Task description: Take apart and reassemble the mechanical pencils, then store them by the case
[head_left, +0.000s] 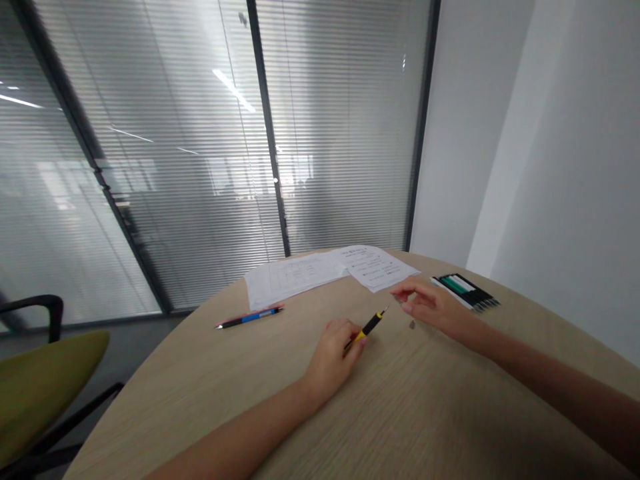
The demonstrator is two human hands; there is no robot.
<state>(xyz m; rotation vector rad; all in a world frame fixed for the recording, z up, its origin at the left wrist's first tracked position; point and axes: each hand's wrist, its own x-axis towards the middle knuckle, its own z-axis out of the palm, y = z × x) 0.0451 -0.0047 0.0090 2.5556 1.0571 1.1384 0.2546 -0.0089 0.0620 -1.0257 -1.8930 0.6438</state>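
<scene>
My left hand (334,353) rests on the round wooden table (200,400) with its fingers closed round a black and yellow mechanical pencil (369,327), whose tip points up and to the right. My right hand (427,303) hovers just beyond that tip, thumb and fingers pinched together on something too small to name. A tiny dark piece (412,325) lies on the table below the right hand.
A blue and black pen beside a red one (249,317) lies further left. Printed sheets (320,270) lie at the table's far edge. A pack of pens (467,291) sits at the right. An olive chair (40,380) stands at the left, glass partitions behind.
</scene>
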